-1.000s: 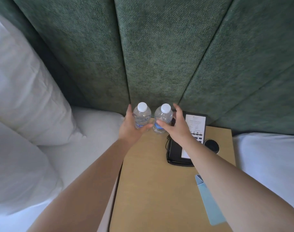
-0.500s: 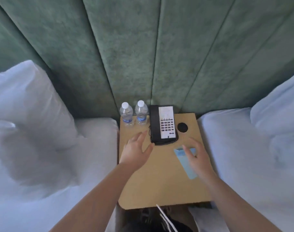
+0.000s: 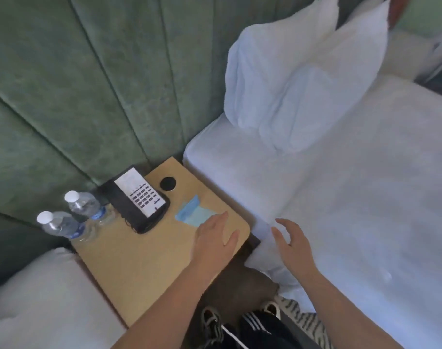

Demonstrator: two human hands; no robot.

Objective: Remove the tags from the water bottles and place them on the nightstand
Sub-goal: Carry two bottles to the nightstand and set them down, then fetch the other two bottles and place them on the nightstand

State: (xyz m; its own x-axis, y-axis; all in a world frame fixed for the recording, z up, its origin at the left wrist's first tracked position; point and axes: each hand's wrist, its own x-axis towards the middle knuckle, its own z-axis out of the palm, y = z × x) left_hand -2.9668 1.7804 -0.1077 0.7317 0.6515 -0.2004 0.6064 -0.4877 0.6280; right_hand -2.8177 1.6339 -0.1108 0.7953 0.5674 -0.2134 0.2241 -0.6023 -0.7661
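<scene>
**Both hands loose and empty, tags and bottles on the desk**

The left hand (image 3: 216, 244) lies palm down over the right front part of the wooden desk (image 3: 139, 270), fingers spread flat and relaxed. Its grip is wide and holds nothing. The fingertips reach the near edge of the pale blue tags (image 3: 193, 214), which lie flat on the desk top; whether they actually press on the paper is hard to tell.

The right hand (image 3: 291, 244) hangs past the desk's edge, above the white bed (image 3: 353, 197), fingers splayed and slightly curled. Its grip is also wide and empty, touching nothing visible.

The two water bottles (image 3: 71, 217) stand side by side at the back left corner of the desk, white caps on, close against the green padded wall (image 3: 89, 84). Just beside them sits a black phone (image 3: 137, 197), and behind the tags a small round black disc (image 3: 168, 183). A white pillow (image 3: 290, 84) leans at the head of the bed.
</scene>
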